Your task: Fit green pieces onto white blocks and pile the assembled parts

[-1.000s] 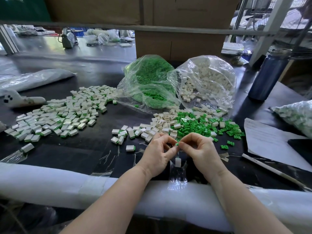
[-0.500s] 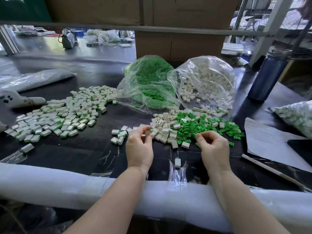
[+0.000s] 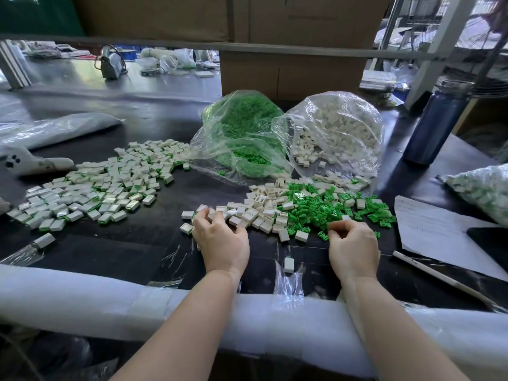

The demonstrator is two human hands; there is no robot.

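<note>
Hands part after the last fit: left hand (image 3: pixel 220 240) now curls its fingers around white blocks (image 3: pixel 258 210), right hand (image 3: pixel 353 243) pinches among green pieces (image 3: pixel 316 210); a new assembly begins, finished pile (image 3: pixel 90 188) lying left on the table (image 3: pixel 123 243).

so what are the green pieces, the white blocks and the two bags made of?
Green pieces: likely moulded plastic, uniform colour, glossy highlights. White blocks: probably plastic too, smooth, crisp edges, duller sheen. Bags: thin clear plastic film, wrinkled, shiny, contents visible through it.
</note>
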